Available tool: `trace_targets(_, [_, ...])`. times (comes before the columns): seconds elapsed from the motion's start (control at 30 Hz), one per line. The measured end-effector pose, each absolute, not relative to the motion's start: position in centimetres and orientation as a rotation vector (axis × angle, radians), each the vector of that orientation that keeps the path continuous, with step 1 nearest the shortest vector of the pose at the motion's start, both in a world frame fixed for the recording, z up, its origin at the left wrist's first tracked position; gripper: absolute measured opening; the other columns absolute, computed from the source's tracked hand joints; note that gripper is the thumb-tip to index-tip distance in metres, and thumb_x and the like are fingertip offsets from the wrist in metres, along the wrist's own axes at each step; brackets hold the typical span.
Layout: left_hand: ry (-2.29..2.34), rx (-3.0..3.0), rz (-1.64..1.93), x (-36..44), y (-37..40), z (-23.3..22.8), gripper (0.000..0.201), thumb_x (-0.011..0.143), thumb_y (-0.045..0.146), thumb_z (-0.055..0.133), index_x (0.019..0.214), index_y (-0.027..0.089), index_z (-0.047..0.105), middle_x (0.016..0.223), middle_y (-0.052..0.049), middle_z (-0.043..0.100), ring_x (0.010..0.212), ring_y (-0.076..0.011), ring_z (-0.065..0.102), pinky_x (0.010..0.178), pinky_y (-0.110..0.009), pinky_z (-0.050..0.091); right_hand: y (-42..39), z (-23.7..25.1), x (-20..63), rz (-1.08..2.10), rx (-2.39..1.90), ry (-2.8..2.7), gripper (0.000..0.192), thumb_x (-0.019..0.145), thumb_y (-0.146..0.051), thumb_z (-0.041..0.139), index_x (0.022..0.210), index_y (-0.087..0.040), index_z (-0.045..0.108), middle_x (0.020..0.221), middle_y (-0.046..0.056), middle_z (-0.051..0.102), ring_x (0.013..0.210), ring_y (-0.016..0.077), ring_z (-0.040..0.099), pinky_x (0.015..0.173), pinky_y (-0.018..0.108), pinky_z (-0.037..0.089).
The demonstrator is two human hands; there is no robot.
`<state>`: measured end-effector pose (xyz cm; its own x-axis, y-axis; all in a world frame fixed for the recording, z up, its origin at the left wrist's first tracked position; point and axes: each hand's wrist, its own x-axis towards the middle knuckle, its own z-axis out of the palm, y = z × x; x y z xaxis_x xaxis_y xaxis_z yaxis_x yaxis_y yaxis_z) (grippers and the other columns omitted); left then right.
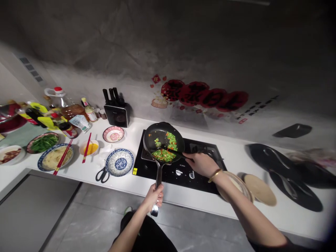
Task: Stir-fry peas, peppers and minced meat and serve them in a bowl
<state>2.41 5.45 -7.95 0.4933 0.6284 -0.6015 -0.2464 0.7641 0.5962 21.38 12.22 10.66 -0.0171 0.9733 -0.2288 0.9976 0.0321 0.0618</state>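
Left hand (154, 196) was wrapped round the pan (163, 141) handle's end on the stove (202, 154), right hand (200, 163) pinching a spatula (172, 151); pan looked heavyish, stiff, best gripped by that handle.

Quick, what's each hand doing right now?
Left hand: closed grip on the pan handle.
Right hand: closed grip on a dark spatula in the pan's vegetables.

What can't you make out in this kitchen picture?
Head view, the only one:
- Spatula in the right hand: dark on the dark pan, its tip lost.
- Bottle labels: too small to read.
- Things at the right edge: blurred.
- Burner under the pan: hidden by it.
- Left hand covers the handle's grip.
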Motion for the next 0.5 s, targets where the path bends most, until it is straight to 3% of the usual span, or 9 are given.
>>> trace_targets(0.23, [0.920, 0.473, 0.554, 2.4, 5.5, -7.9, 0.055, 0.057, 0.061, 0.066, 0.074, 0.024, 0.029, 0.049, 0.014, 0.031, 0.032, -0.0007, 0.023, 0.035, -0.016, 0.011, 16.9, 8.5, 17.8, -0.068, 2.084, 2.103, 0.041, 0.089, -0.030, 0.034, 0.126, -0.024, 0.051, 0.098, 0.010, 0.068, 0.089, 0.0216, 0.063, 0.074, 0.030, 0.046])
trace_targets(0.5, [0.919, 0.470, 0.546, 2.5, 5.4, -7.9, 0.056, 0.056, 0.061, 0.067, 0.072, 0.024, 0.029, 0.049, 0.014, 0.030, 0.032, -0.0004, 0.022, 0.035, -0.016, 0.010, 12.8, 12.0, 22.0, -0.111, 2.039, 1.973, 0.037, 0.085, -0.030, 0.042, 0.119, -0.029, 0.058, 0.101, 0.007, 0.068, 0.092, 0.0217, 0.062, 0.079, 0.031, 0.045])
